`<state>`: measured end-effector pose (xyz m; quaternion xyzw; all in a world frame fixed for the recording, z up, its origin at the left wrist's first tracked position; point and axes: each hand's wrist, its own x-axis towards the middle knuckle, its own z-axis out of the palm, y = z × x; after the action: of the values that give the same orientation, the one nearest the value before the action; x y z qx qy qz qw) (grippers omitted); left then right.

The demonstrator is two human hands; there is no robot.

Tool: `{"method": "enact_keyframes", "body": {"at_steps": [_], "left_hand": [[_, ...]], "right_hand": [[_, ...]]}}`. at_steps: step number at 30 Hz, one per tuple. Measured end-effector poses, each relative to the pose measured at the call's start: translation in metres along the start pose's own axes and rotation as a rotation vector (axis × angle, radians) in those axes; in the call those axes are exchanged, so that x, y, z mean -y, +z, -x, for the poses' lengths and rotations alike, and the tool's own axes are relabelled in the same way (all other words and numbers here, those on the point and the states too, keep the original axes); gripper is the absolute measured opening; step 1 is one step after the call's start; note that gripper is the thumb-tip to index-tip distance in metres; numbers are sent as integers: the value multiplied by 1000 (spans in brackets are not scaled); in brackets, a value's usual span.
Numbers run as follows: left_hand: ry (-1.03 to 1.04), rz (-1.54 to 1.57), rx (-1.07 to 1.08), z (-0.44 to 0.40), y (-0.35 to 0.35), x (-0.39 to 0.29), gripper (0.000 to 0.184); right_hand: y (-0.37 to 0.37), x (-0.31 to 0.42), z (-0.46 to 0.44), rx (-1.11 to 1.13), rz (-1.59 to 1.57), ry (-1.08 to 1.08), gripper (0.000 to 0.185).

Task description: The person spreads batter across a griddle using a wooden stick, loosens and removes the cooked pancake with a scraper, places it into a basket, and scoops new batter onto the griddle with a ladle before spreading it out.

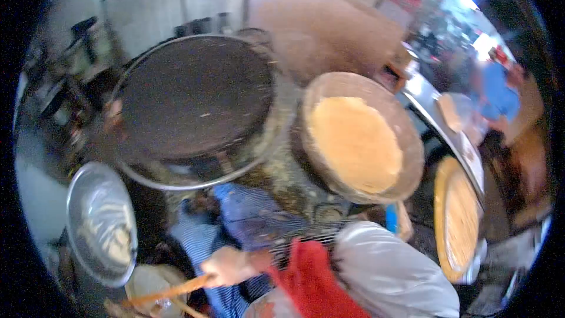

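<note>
Red cloth point(315, 282), right hand point(228, 266) gripping stick point(170, 291), left hand unclear, yellow mixture point(355, 144) in basin point(413, 162).

Head-height view, tilted downward

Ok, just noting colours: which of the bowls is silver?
The far-left bowl, smeared with pale paste; the bowl under the wooden stick is cream, the basin brown.

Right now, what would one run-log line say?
Bare hand grips brown wooden stick; shiny metal bowl holds pale remnants; brown round basin holds flat yellow layer.
</note>
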<state>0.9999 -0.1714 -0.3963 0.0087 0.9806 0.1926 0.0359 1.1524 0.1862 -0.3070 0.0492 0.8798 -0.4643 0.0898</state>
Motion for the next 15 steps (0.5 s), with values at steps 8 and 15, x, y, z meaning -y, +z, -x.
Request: {"method": "enact_keyframes", "body": {"at_steps": [8, 15], "left_hand": [[-532, -249, -153, -69, 59, 36, 72], [188, 385, -129, -107, 34, -22, 67]], "right_hand": [[23, -42, -27, -242, -169, -76, 24], [7, -27, -92, -347, -669, 58, 18]]}}
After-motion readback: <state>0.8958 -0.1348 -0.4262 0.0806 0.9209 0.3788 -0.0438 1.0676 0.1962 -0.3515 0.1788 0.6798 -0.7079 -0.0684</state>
